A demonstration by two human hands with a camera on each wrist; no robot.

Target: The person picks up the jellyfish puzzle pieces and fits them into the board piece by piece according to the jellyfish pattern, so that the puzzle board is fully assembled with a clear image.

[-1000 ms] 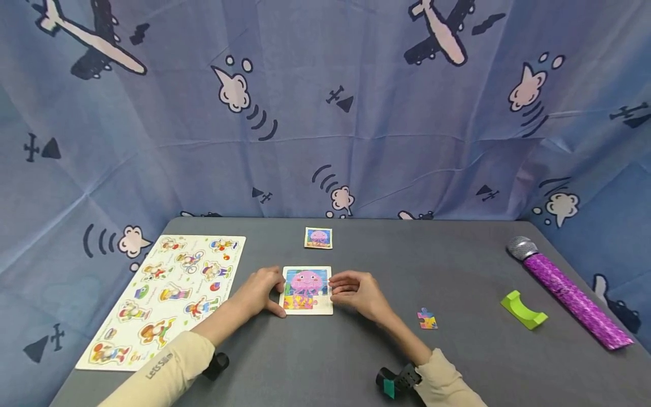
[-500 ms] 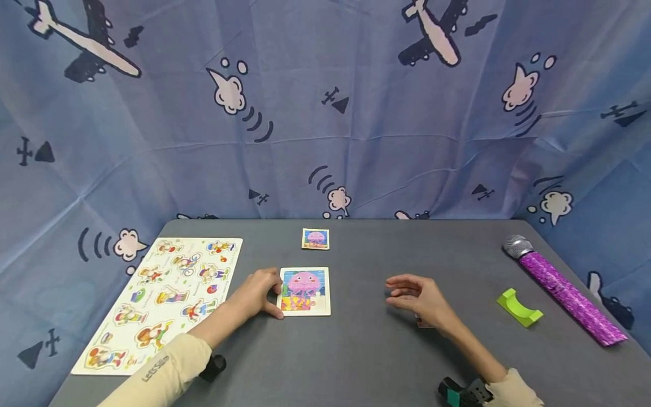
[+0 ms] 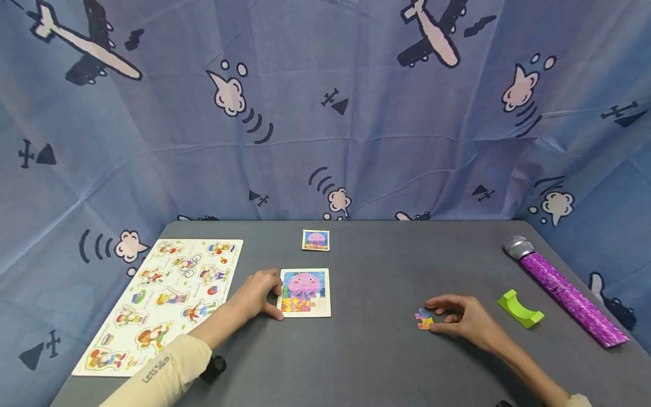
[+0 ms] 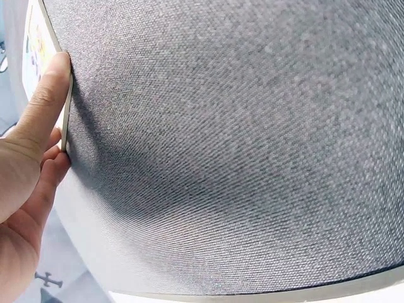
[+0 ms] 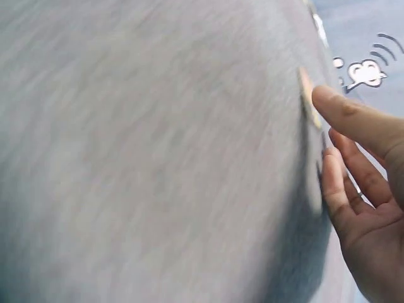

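My left hand (image 3: 256, 295) grips the left edge of a small jigsaw tray (image 3: 328, 294), thumb near the lower corner and fingers higher up. The tray lies flat and shows a pink octopus picture with a bare gap at its lower right. In the left wrist view, thumb and fingers hold the pale edge of the tray (image 4: 68, 104). To the right, my right hand (image 3: 470, 322) pinches a loose jigsaw piece (image 3: 424, 319) in blue, yellow and pink by its right side. The right wrist view is blurred; the piece (image 5: 308, 95) appears edge-on by the thumb.
A small octopus picture card (image 3: 316, 240) lies behind the tray. At left is a large white board (image 3: 157, 305) with cartoon figures. A green curved block (image 3: 520, 309) and a purple glitter microphone (image 3: 567, 291) lie at right. A blue curtain (image 3: 325, 113) hangs behind the grey table (image 3: 366, 362).
My right hand has left the tray's right edge, moved right across the table and taken hold of the loose jigsaw piece. My left hand stays on the tray.
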